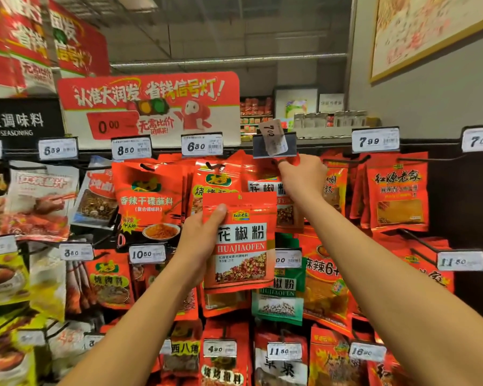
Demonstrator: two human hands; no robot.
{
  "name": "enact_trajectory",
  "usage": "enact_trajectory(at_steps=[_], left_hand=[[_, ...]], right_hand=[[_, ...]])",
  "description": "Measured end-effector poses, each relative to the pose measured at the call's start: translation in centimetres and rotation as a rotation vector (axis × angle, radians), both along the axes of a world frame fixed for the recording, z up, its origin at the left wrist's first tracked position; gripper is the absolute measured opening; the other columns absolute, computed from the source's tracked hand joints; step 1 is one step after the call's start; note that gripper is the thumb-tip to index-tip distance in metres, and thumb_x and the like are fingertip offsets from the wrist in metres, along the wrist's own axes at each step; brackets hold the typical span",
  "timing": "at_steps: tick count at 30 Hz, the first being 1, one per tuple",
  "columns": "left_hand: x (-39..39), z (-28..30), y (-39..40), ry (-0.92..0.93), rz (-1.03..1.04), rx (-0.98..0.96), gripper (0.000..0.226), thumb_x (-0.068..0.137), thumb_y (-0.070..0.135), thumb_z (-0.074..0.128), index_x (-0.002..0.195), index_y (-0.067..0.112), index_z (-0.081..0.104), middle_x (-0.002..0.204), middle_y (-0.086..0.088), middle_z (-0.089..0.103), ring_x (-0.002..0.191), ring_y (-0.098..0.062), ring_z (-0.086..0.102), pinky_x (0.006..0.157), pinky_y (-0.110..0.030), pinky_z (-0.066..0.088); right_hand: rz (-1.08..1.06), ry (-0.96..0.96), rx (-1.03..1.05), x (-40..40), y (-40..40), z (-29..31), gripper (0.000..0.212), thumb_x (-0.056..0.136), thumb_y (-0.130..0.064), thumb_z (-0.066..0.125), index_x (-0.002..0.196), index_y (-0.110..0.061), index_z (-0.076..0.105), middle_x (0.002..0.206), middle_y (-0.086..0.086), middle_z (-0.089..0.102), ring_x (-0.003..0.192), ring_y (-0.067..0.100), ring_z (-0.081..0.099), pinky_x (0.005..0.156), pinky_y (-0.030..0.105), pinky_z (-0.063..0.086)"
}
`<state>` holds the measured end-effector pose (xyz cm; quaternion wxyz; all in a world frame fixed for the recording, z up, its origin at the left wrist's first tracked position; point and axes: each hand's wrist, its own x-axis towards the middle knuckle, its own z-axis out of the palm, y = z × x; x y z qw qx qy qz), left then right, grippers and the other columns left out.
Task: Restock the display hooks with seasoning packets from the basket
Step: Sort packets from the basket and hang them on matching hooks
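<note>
Left grip (pixel 201 232) pinches my huajiaofen packet (pixel 239 240); right grip (pixel 300 174), fingers curled, steadies hung packets (pixel 265 188) at the hook just above. Hanging step: I judge next comes threading the hole onto it.

Two hands at a seasoning display rack

Mid-frame, the left hand (pixel 200 232) grips a red glossy packet marked HUAJIAOFEN (pixel 240 240); above and right of it, the right hand (pixel 301 174) reaches among hanging red packets (pixel 265 188) beneath a tilted price tag holder (pixel 273 143).
</note>
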<state>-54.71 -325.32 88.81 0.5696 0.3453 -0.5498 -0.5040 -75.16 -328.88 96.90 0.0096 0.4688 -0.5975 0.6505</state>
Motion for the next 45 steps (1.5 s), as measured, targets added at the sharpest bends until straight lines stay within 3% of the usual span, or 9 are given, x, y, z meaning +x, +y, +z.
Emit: enact_trajectory(at_steps=[8,11,20,24,27,30,36,41,45], left_hand=[[-0.2,-0.2,-0.8,0.014,0.001,-0.015,0.029,0.098,0.040,0.061,0.100,0.013,0.070,0.088,-0.010,0.079,0.077,-0.025,0.077,0.057,-0.030,0.059],[-0.4,-0.5,-1.0,0.003,-0.003,-0.015,0.029,0.098,0.040,0.061,0.096,0.013,0.070,0.088,-0.010,0.079,0.077,-0.026,0.077,0.059,-0.032,0.060],[-1.5,1.1,-1.4,-0.005,-0.048,-0.055,0.025,0.098,0.032,0.063,0.100,0.008,0.071,0.088,-0.008,0.079,0.076,-0.022,0.077,0.059,-0.030,0.059],[-2.3,2.4,-2.2,0.024,-0.048,-0.080,0.011,0.098,0.022,0.065,0.094,0.013,0.070,0.087,-0.008,0.079,0.077,-0.024,0.076,0.067,-0.036,0.061],[-3.3,3.4,-3.0,0.051,-0.068,-0.038,0.005,0.097,0.022,0.065,0.098,0.016,0.065,0.090,-0.010,0.079,0.079,-0.028,0.077,0.067,-0.041,0.063],[-4.7,4.7,-3.9,0.042,-0.083,-0.022,0.017,0.097,0.033,0.064,0.101,0.016,0.064,0.086,-0.006,0.079,0.075,-0.023,0.077,0.056,-0.031,0.060],[-7.0,6.4,-5.5,0.002,-0.030,-0.051,0.016,0.097,0.035,0.064,0.100,0.020,0.063,0.078,-0.003,0.079,0.068,-0.021,0.077,0.053,-0.030,0.058],[-8.0,6.7,-6.1,-0.013,0.000,-0.022,0.017,0.097,0.034,0.064,0.094,0.018,0.063,0.071,-0.003,0.077,0.061,-0.019,0.075,0.048,-0.026,0.056],[-8.4,7.1,-6.9,0.018,0.030,0.021,0.016,0.095,0.031,0.067,0.093,0.015,0.066,0.077,-0.008,0.078,0.062,-0.022,0.075,0.052,-0.033,0.060]], right_hand=[[0.082,-0.096,0.045,-0.8,-1.3,-0.5,0.037,0.088,-0.038,0.075,0.058,-0.022,0.062,0.068,-0.002,0.069,0.071,0.022,0.069,0.062,0.037,0.054],[0.007,-0.049,0.073,-1.0,-2.9,-0.6,0.040,0.089,-0.044,0.074,0.059,-0.021,0.059,0.068,-0.004,0.064,0.076,0.024,0.066,0.056,0.031,0.041],[-0.179,0.072,0.408,-1.1,-5.5,0.5,0.045,0.090,-0.061,0.063,0.087,-0.016,0.064,0.092,0.006,0.067,0.087,0.028,0.059,0.072,0.037,0.045],[-0.142,0.039,0.230,-2.1,-3.6,-0.7,0.035,0.096,-0.048,0.061,0.116,-0.019,0.059,0.114,0.003,0.062,0.106,0.024,0.056,0.081,0.038,0.043],[0.308,-0.316,-0.018,-2.5,-0.7,-1.7,0.013,0.095,-0.030,0.061,0.094,-0.018,0.067,0.086,-0.001,0.069,0.079,0.019,0.061,0.064,0.029,0.047],[0.764,-0.530,0.033,-2.6,1.7,-2.3,0.028,0.091,-0.043,0.057,0.081,-0.022,0.072,0.069,0.000,0.063,0.061,0.013,0.062,0.052,0.024,0.049],[0.533,-0.343,0.066,-2.6,0.9,-1.7,0.018,0.095,-0.035,0.069,0.090,-0.018,0.071,0.083,0.001,0.079,0.074,0.018,0.077,0.054,0.026,0.056],[0.391,-0.318,0.064,-2.3,0.1,-1.0,0.031,0.089,-0.036,0.076,0.082,-0.006,0.069,0.084,0.015,0.077,0.081,0.036,0.076,0.076,0.057,0.062],[0.328,-0.313,0.055,-1.9,-0.3,-0.5,0.024,0.085,-0.029,0.077,0.072,-0.010,0.071,0.079,0.016,0.076,0.079,0.041,0.074,0.073,0.065,0.058]])
